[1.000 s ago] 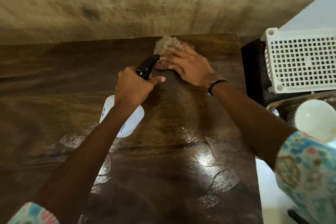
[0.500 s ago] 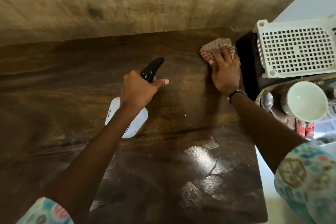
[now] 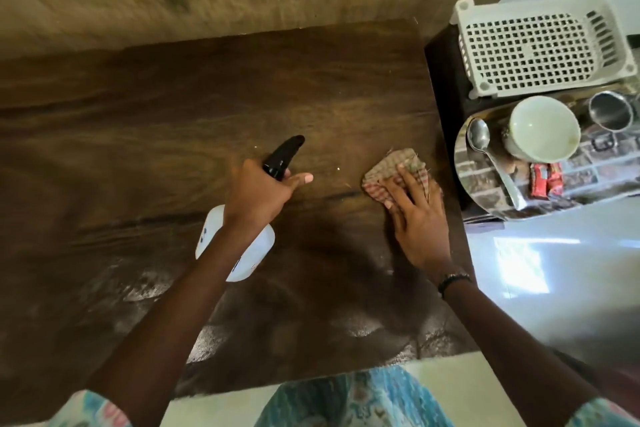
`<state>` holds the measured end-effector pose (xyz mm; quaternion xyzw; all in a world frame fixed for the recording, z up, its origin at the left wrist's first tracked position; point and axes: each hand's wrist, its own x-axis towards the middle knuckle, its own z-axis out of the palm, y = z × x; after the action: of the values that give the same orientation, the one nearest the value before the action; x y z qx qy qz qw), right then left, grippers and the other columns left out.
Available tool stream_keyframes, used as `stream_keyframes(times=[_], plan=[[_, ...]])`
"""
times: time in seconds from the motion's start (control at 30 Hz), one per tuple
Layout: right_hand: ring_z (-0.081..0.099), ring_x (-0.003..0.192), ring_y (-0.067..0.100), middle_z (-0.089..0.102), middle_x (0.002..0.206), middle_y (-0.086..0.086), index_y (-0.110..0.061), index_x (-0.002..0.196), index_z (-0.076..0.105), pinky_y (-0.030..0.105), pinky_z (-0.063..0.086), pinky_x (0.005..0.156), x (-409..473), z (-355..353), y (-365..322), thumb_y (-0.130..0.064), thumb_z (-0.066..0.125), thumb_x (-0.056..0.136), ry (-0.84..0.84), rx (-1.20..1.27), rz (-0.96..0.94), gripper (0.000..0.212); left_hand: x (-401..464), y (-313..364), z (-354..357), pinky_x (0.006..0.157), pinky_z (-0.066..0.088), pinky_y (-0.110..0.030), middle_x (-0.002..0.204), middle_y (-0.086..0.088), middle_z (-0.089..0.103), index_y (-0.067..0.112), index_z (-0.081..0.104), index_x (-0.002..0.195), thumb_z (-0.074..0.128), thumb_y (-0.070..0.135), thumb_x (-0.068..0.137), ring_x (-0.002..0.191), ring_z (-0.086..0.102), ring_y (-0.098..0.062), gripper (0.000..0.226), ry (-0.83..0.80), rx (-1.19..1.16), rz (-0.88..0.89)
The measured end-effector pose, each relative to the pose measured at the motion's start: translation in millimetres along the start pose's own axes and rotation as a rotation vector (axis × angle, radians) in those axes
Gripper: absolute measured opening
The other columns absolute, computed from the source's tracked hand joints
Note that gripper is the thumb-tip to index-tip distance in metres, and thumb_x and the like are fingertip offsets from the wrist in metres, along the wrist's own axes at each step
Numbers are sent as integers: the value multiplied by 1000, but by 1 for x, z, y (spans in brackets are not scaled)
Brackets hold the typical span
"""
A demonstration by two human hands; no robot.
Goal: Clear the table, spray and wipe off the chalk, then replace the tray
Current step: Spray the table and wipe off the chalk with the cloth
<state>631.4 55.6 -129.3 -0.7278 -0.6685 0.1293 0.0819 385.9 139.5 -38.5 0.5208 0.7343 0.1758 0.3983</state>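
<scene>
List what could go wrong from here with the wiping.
1. The right hand presses the cloth close to the table's right edge; a wide stroke could slip off toward the tray of dishes.
2. The left hand grips the spray bottle over the table; an accidental squeeze could wet it again.
3. Whitish patches near the front edge may get missed.

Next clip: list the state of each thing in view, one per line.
Left hand: grips the spray bottle.
Right hand: fingers flat, pressing the cloth.
Spray bottle: off the table, nozzle pointing away.
Cloth: crumpled, on the table.
Table: wet patches near the front edge.
Tray: off the table, loaded.
Bowl: upright on the tray.
Spoon: lying on the tray.
Basket: upside down.
</scene>
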Motion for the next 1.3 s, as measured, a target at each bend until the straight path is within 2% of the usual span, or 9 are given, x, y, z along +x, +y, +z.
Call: stream_keyframes(times=[0.27, 0.37, 0.47, 0.63, 0.83, 1.03, 1.1, 1.23, 1.3], plan=[[40, 132, 39, 46, 143, 11, -18, 133, 53, 55, 20, 113, -123, 7, -8, -33, 33, 94, 16, 38, 99, 46, -66, -33, 9, 71, 48, -28, 77, -3, 70, 16, 69, 77, 81, 47, 63, 75, 66, -18, 36, -2, -5, -18], [38, 133, 41, 47, 142, 11, -21, 130, 55, 60, 24, 111, -159, 25, -30, -19, 56, 91, 60, 52, 112, 40, -88, -48, 8, 71, 46, -26, 78, -2, 69, 15, 70, 79, 80, 47, 64, 76, 66, -17, 37, -7, -6, -30], [36, 133, 44, 47, 143, 9, -26, 127, 57, 61, 24, 110, -185, 36, -59, -8, 66, 82, 40, 76, 29, 49, -104, -60, 3, 70, 42, -26, 78, 0, 66, 13, 70, 85, 79, 44, 68, 77, 62, -14, 37, -4, -2, -49], [42, 130, 40, 50, 141, 4, -34, 126, 55, 61, 28, 109, -195, 46, -92, -24, 54, 89, -66, 68, -204, 38, -108, -75, -12, 70, 43, -27, 74, 2, 63, 13, 69, 83, 79, 43, 68, 75, 62, -14, 35, 18, -2, -50], [38, 133, 38, 42, 147, 0, -33, 124, 57, 54, 17, 115, -130, 41, -91, -33, 46, 93, -79, 10, -442, 33, -84, -86, -29, 75, 52, -33, 76, -2, 67, 19, 67, 74, 81, 46, 64, 78, 66, -19, 32, 53, 0, -74], [39, 131, 38, 41, 148, -2, -28, 128, 56, 55, 26, 111, 20, 44, -113, -36, 38, 94, 4, -42, -273, 39, -45, -91, -51, 69, 46, -27, 74, 0, 67, 14, 70, 80, 81, 44, 64, 73, 64, -15, 36, 90, -48, -64], [35, 132, 40, 37, 150, -2, -29, 133, 51, 55, 23, 113, 65, 42, -123, -38, 33, 94, 3, -56, -190, 44, -34, -96, -60, 67, 48, -27, 69, 4, 66, 15, 70, 76, 82, 44, 64, 70, 65, -13, 34, 95, -59, -51], [21, 139, 39, 27, 155, -2, -32, 140, 41, 52, 13, 116, 120, 50, -168, -31, 43, 93, 47, -13, 94, 47, -14, -110, -89, 67, 49, -27, 65, 5, 64, 18, 68, 72, 82, 44, 64, 67, 64, -10, 30, 89, -60, -37], [15, 141, 39, 24, 156, -2, -33, 142, 37, 52, 13, 116, 128, 55, -199, -29, 45, 91, 45, -20, 131, 51, -6, -118, -105, 66, 48, -25, 67, 4, 65, 20, 67, 71, 82, 45, 64, 67, 63, -9, 30, 83, -61, -37]])
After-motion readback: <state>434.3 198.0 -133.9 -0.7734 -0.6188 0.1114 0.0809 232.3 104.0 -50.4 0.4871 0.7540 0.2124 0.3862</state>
